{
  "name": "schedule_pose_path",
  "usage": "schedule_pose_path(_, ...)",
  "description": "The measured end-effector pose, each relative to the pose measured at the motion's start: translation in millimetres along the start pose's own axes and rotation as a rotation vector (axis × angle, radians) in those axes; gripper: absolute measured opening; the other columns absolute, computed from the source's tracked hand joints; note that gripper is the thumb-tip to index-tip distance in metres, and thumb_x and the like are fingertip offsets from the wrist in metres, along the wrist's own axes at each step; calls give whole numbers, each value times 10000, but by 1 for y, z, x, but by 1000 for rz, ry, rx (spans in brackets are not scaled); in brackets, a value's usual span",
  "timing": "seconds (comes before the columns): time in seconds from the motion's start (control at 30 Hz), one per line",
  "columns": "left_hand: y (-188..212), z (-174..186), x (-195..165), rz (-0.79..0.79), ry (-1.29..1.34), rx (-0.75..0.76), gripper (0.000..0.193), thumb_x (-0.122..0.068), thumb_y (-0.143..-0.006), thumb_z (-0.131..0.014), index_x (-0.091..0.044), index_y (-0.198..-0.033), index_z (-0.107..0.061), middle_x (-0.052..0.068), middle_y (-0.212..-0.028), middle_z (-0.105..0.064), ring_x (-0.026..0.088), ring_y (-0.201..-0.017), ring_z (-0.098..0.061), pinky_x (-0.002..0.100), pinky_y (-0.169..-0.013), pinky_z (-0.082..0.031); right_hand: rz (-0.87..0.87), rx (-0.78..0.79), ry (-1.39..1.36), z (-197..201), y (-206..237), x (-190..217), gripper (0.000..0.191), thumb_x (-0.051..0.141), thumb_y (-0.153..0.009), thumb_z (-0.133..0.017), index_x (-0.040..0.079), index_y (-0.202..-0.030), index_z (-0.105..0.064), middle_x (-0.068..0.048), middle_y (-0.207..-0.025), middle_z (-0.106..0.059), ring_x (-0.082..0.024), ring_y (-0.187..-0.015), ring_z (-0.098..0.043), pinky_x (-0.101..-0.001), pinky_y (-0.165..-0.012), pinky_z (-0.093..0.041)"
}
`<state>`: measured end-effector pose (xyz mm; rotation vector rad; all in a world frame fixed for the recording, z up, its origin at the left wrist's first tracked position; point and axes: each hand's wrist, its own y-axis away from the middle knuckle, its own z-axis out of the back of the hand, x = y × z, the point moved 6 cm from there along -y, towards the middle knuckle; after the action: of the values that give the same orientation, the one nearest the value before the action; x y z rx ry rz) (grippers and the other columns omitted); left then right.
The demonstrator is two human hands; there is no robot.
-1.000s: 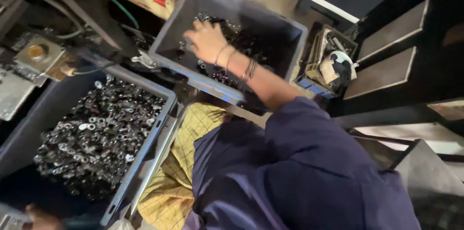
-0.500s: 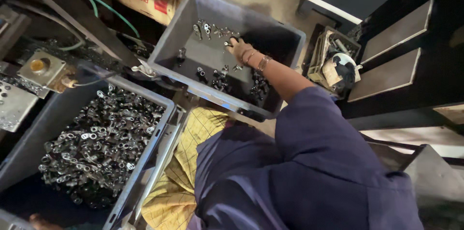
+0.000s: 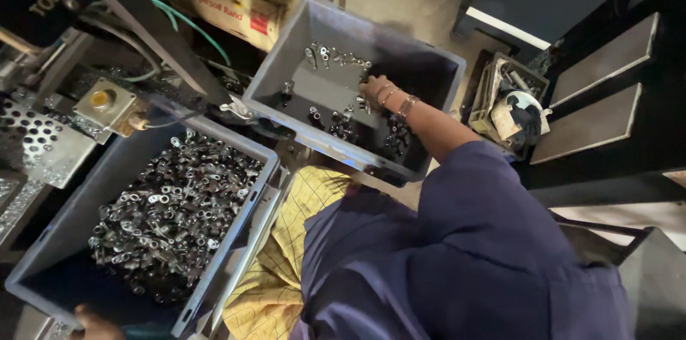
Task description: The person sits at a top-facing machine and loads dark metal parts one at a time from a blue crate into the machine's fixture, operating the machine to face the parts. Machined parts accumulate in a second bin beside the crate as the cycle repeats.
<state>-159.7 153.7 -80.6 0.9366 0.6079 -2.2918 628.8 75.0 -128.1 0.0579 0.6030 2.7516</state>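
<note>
**Desk:** Grey plastic crate [image 3: 429,61], far side — what is the right hand [image 3: 373,87] doing?

**Photographer:** It reaches down among the small dark metal fittings [image 3: 336,122] scattered over the crate's floor; whether its grip holds one, I cannot tell.

**Desk:** And the left hand [image 3: 91,322]?

**Photographer:** Only its fingers show, curled on the near rim of a second grey crate [image 3: 236,240] heaped with shiny metal fittings [image 3: 168,215].

**Desk:** The step?

**Photographer:** Picking parts, I judge. Next calls for closing on a single piece.
</note>
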Motion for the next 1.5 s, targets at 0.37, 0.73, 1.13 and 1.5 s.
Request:
schedule_pose_path(0.37, 2, 0, 2, 25, 40, -19, 584, -538, -958, -744, 42, -993, -692, 192, -781, -709, 278, -622, -652, 431, -497, -514, 49, -2, 60, 1, 6, 4, 444, 102, -760, -743, 131, -1200, -695, -181, -1231, -692, -380, -1201, -644, -499, -1044, -500)
schedule_pose_path(0.73, 25, 23, -12, -34, 63, 58, 535, -433, -971, -708, 97, -1039, -734, 214, -790, -707, 322, -655, -681, 465, -567, -529, -11, -87, -144, 14, 21, -5, 344, 94, -770, -717, 70, -1113, -726, -219, -1139, -726, -395, -1130, -671, -468, -945, -554)
schedule_pose_path(1.13, 17, 10, 12, 38, -262, 156, 716, -666, -1069, -633, 42, -1097, -736, 315, -1000, -709, 514, -913, -677, 597, -788, -521, 59, 78, -1823, 48, 26, -15, 308, 65, -826, -692, 80, -1131, -655, -80, -979, -735, -225, -899, -708, -364, -795, -591)
schedule_pose_path(1.5, 22, 4, 8, 129, -317, 205, 715, -690, -1015, -543, -15, -1144, -739, 294, -1072, -710, 496, -1003, -675, 602, -839, -523, 0, -25, -1918, 60, 21, 88, 151, 273, -967, -676, 134, -1004, -630, -27, -796, -624, -151, -588, -568, -299, -498, -428)
